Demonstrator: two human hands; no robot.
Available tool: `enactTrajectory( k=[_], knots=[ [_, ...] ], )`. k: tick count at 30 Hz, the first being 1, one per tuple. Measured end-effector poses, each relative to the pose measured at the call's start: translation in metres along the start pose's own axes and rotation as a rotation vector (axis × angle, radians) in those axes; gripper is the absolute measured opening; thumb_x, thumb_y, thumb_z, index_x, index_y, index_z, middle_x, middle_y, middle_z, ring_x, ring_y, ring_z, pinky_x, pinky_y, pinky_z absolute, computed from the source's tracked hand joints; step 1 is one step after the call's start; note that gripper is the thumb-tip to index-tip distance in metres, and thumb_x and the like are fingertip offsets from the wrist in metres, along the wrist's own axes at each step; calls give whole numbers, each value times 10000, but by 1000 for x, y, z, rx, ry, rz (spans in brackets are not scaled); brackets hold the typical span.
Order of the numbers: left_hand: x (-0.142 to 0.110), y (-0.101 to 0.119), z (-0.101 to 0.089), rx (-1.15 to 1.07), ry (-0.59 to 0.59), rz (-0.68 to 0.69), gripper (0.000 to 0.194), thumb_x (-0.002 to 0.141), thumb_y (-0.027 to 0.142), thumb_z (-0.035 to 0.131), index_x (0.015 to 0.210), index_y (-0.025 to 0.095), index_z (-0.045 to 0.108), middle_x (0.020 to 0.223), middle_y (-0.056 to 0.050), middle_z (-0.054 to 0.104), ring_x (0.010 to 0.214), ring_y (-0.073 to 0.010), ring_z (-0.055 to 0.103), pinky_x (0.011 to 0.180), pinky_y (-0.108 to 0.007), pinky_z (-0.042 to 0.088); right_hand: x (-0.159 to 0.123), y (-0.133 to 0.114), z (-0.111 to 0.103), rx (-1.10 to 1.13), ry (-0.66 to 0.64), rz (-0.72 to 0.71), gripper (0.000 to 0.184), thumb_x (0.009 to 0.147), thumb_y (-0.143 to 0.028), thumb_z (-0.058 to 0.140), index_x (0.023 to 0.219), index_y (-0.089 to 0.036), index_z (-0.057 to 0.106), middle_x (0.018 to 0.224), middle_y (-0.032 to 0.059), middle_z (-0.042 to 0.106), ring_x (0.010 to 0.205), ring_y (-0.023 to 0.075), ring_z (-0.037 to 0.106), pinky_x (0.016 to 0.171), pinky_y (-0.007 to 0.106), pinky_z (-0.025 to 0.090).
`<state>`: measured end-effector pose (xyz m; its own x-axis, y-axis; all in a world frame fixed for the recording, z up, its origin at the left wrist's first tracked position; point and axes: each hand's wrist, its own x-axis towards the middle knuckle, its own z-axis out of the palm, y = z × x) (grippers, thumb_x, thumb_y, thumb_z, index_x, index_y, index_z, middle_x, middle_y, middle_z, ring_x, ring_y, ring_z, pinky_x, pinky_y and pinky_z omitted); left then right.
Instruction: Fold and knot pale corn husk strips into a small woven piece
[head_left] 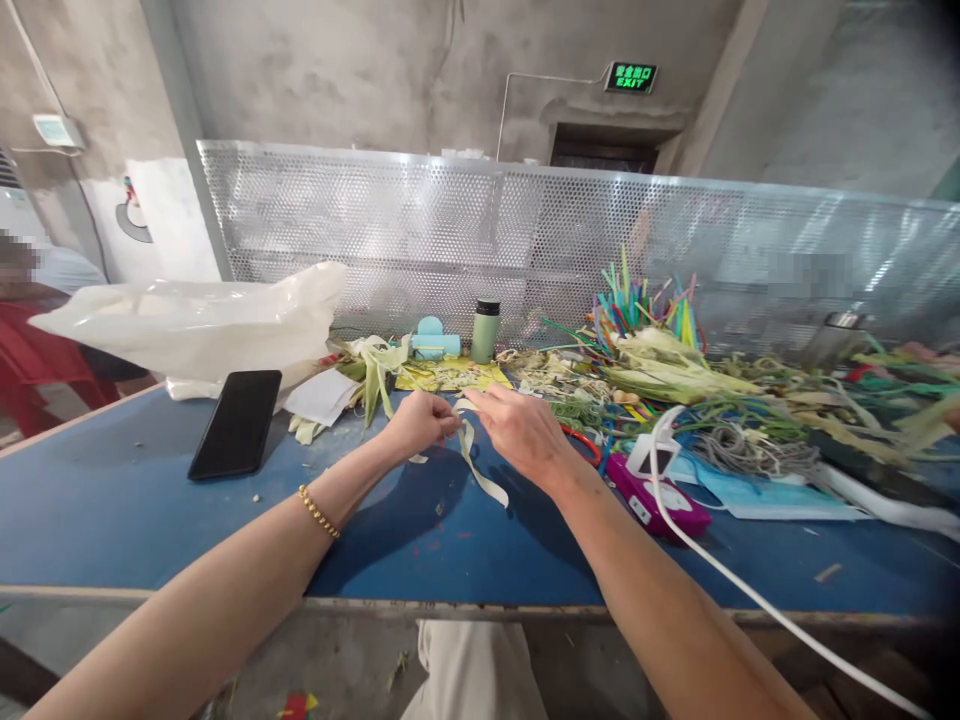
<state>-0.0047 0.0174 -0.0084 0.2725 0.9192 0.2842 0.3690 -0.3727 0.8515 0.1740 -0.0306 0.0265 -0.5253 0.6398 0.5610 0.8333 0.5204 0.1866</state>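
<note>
Held item: one pale husk strip [489,487], its upper end at the fingers of both hands, its free tail curling down over the blue tabletop [420,575].

Left hand [421,422]: one, fingers pinched narrow on the strip; one gold-coloured beaded bracelet [319,511] at the wrist.

Right hand [525,432]: one, fingers close together at the strip's upper end; whether they pinch it, cannot tell.

Left of the left hand: one black smartphone [235,425], lying face up; one white paper [322,397]; one large whitish plastic bag [202,325], behind the phone.

Beyond both hands: one green tumbler [485,332] with black lid, upright; one light-blue object [435,343], kind unclear; one yellow sheet [499,376] under plant scraps; one perforated metal panel [337,220] behind.

Right of the right hand: one purple power socket [690,515], bearing one white charger [651,458]; one white cable [720,565], crossing over the socket to the near edge and obstructing that side; one grey cord coil [750,450]; blue face mask material [780,495], count unclear.

Beyond the right hand: one cluster of coloured pipe cleaners [634,310], stems too many to count, behind heaped corn husks [660,365], likewise uncounted.
</note>
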Motion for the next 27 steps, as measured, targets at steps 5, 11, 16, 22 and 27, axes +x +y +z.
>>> enactTrajectory(
  k=[5,11,16,22,27],
  knots=[
    [-6,15,-1,-272,7,-114,170,709,194,656,552,129,647,552,-36,643,474,-94,552,477,-198,388,-2,-6,6,-5,45,-39,528,956,-113,369,1484,-115,384,1020,111,741,826,198,694,644,266,465],
    [-9,23,-3,-469,56,-230,152,694,114,603,544,121,628,546,-38,633,438,-100,543,436,-212,391,-4,-6,11,-63,94,-103,431,958,-147,442,1376,-179,542,1000,92,742,796,190,687,620,253,445],
    [-8,21,0,-495,64,-229,138,708,130,618,576,107,650,582,-57,658,440,-109,552,427,-219,397,-4,-7,11,-65,176,-109,453,970,-143,416,1411,-153,517,976,108,721,773,184,653,652,267,439],
    [-7,19,-1,-548,60,-221,39,677,120,682,647,100,667,583,-43,658,441,-101,554,459,-220,414,-4,-8,8,-23,118,-104,436,981,-194,405,1391,-199,551,919,98,708,748,177,622,666,277,402],
    [-8,22,-1,-628,55,-214,77,703,145,675,653,101,636,589,-41,647,451,-106,569,473,-222,426,-4,-9,9,-73,54,-36,365,977,-220,412,1246,-229,658,835,91,705,707,176,618,638,277,359]
  ],
)
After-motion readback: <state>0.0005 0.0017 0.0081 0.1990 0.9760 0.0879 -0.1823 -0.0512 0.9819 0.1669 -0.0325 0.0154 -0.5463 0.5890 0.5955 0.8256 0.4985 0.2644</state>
